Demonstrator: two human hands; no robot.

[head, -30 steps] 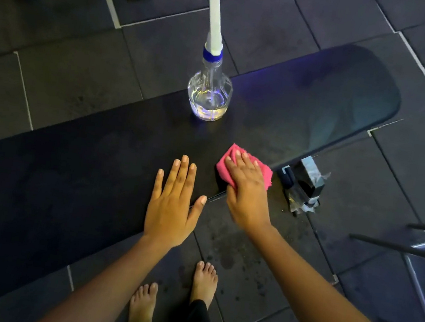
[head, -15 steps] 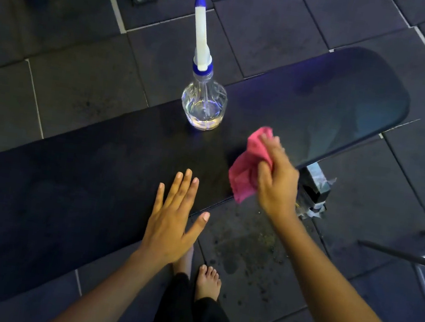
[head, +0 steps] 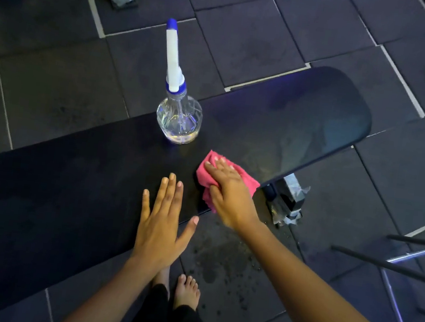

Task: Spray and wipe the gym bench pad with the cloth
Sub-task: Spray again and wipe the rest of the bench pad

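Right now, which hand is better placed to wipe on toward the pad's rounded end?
Right. The right hand presses the pink cloth onto the bench pad, on the side nearer the rounded end. The left hand lies flat on the pad, holding nothing, farther away.

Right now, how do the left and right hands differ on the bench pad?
The left hand lies flat, fingers straight, on the bare bench pad; the right hand presses the pink cloth against it. The left hand is nearer the person; the right hand further, toward the spray bottle. Both are at the pad's near edge.
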